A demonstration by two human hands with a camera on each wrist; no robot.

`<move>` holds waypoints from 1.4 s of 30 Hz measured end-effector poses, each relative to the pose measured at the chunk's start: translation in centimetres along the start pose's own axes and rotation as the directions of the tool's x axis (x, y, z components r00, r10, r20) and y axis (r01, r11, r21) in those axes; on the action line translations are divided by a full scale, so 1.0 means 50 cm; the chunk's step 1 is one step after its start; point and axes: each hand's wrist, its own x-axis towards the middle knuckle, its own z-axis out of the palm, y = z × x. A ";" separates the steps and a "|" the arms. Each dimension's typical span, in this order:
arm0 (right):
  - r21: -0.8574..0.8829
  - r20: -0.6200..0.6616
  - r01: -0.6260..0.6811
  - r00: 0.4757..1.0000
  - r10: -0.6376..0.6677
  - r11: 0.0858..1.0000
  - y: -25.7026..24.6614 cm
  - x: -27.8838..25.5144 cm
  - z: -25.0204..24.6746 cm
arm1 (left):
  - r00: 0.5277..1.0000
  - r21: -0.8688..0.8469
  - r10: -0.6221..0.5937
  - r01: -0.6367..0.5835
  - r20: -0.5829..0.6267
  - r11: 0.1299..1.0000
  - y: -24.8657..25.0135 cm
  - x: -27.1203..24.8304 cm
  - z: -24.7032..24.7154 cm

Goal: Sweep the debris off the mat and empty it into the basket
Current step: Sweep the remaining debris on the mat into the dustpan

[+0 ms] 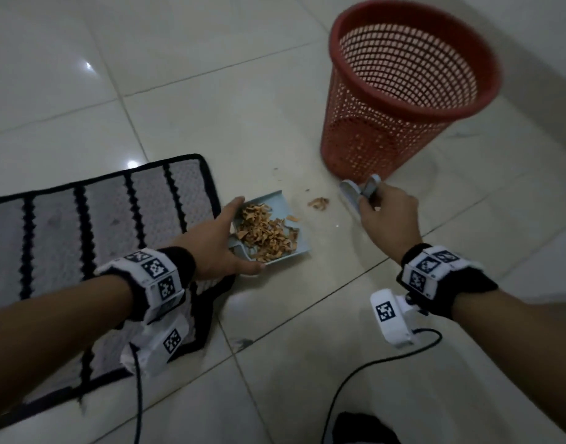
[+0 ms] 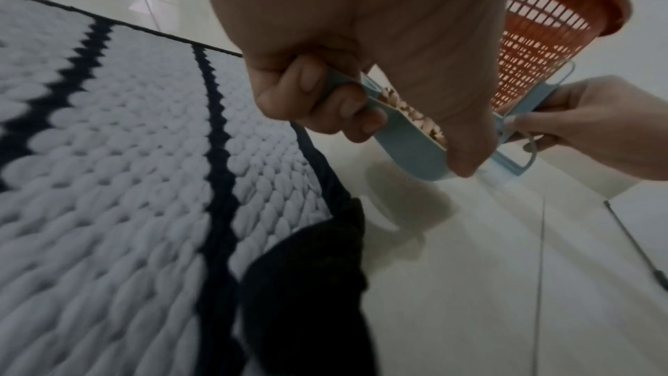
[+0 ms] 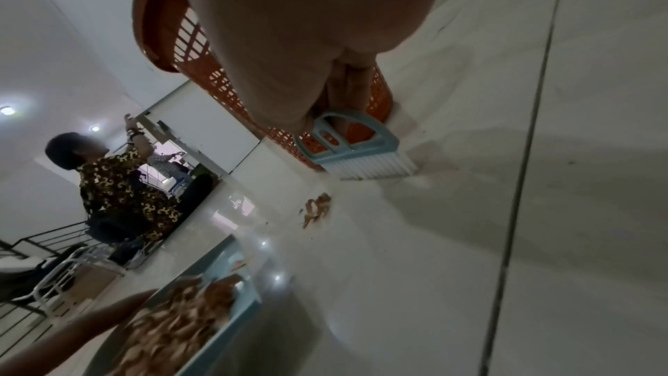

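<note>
Grey woven mat with black zigzag stripes (image 1: 92,219) reads swept from here; left of the red perforated plastic basket (image 1: 403,78), my left hand (image 1: 217,241) curls fingers and thumb round the pale blue plastic dustpan (image 1: 294,254) heaped with tan flaky debris (image 1: 265,232). Small stray clump (image 1: 319,203) lies on the tiled floor nearer the basket, still to gather. At the basket's foot my right hand (image 1: 390,216) pinches the blue-handled white-bristled hand brush (image 3: 361,159); emptying not yet done.

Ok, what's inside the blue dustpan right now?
The dustpan holds a heap of brown shavings. The left hand grips its rear edge and hides that part; what lies beneath the heap is covered.
</note>
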 end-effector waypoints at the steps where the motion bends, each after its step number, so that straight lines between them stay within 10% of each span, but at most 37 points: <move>1: 0.011 -0.002 0.013 1.000 -0.013 1.000 -0.002 0.004 0.009 | 1.000 0.016 -0.006 0.006 0.008 1.000 0.005 0.017 0.005; 27: 0.232 0.128 0.049 0.988 -0.080 0.972 -0.081 -0.006 0.037 | 0.994 -0.163 -0.063 0.047 -0.092 0.985 0.042 0.076 0.066; 42: 0.431 0.058 0.146 0.980 -0.189 0.890 -0.221 0.086 -0.123 | 0.941 -0.179 0.050 -0.116 -0.335 0.977 0.080 -0.024 -0.147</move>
